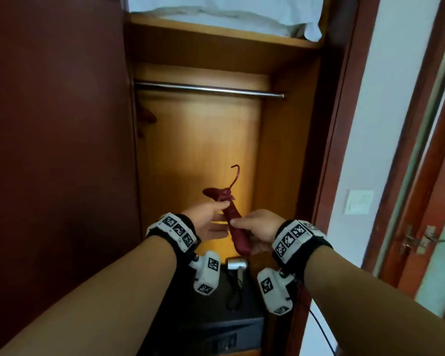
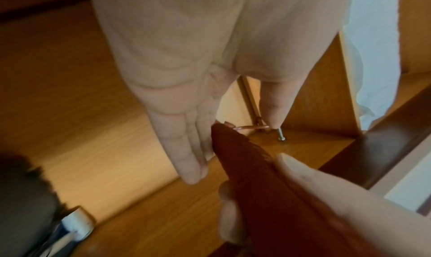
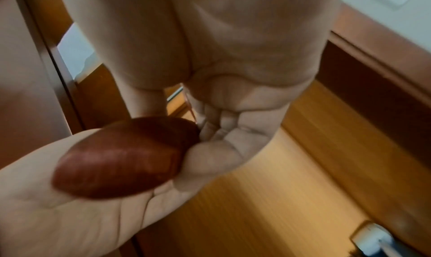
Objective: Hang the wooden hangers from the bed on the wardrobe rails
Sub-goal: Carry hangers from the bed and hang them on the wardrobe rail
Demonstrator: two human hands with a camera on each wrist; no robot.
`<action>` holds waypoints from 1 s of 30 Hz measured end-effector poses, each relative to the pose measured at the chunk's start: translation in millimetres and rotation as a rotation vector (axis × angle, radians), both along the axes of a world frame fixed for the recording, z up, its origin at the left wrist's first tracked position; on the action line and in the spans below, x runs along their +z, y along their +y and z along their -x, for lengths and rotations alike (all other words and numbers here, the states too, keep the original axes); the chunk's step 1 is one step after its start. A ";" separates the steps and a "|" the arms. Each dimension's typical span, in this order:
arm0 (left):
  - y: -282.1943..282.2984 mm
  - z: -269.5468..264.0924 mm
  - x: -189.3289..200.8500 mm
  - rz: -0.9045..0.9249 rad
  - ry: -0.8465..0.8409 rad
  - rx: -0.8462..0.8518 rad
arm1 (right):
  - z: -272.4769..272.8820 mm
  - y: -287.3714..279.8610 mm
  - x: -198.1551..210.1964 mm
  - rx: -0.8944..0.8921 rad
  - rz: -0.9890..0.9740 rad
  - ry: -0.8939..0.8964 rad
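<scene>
**Hanger in both hands, below the rail**

Taking the wardrobe rail [image 1: 208,89] as the landmark: the wooden hanger [image 1: 235,222] is well below it and nearer the person, held end-on in front of the open wardrobe. The right hand [image 1: 258,224] curls round the near arm of the hanger, thumb on top, with the rounded end lying against its palm. The left hand [image 1: 211,220] is mostly flat, fingers straight beside the wood; its thumb seems to rest on the hanger near the neck, though blur in the wrist views makes that uncertain.

The hanger is dark red-brown, smooth and glossy, with thick rounded arms and a thin metal hook [image 1: 235,176] pointing up toward the rail. It is likely stiff, light and a little slippery, so a hold at the neck just under the hook should steer it best.

Below the rail sits a black safe [image 1: 216,327]; above it, a shelf carries white bedding [image 1: 224,9]. The rail is a bare metal tube between orange wood-grain panels.
</scene>
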State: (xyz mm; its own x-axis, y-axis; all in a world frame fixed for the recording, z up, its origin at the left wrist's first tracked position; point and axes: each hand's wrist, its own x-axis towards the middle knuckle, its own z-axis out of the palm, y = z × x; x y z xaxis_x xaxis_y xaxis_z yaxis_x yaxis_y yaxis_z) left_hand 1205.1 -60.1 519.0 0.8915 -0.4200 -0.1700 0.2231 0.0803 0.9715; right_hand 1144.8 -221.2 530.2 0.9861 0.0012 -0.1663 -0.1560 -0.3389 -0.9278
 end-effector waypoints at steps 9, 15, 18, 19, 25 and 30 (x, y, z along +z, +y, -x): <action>59.8 -66.6 78.6 -0.056 -0.223 0.034 | -100.2 67.9 68.8 -0.103 -0.078 -0.251; 73.6 -97.4 113.3 0.038 -0.321 0.143 | -156.2 95.9 106.4 -0.079 -0.168 -0.341; 75.1 -106.2 127.0 0.098 -0.326 0.206 | -182.4 110.5 118.4 -0.038 -0.238 -0.359; 76.6 -111.3 130.3 0.108 -0.337 0.221 | -191.8 115.1 123.1 -0.034 -0.248 -0.378; 82.7 -145.0 144.3 0.077 -0.441 0.375 | -247.3 133.4 147.8 0.058 -0.239 -0.486; 80.7 -168.0 165.7 -0.055 -0.554 0.519 | -285.2 133.9 174.3 0.127 -0.287 -0.501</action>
State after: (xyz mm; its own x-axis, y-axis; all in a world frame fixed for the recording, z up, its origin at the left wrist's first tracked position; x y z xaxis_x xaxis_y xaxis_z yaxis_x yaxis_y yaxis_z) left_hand 1373.1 20.6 684.8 0.9333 0.0726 0.3518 -0.3521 -0.0096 0.9359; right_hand 1430.0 -87.4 704.5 0.9335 0.1001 0.3444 0.3505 -0.0507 -0.9352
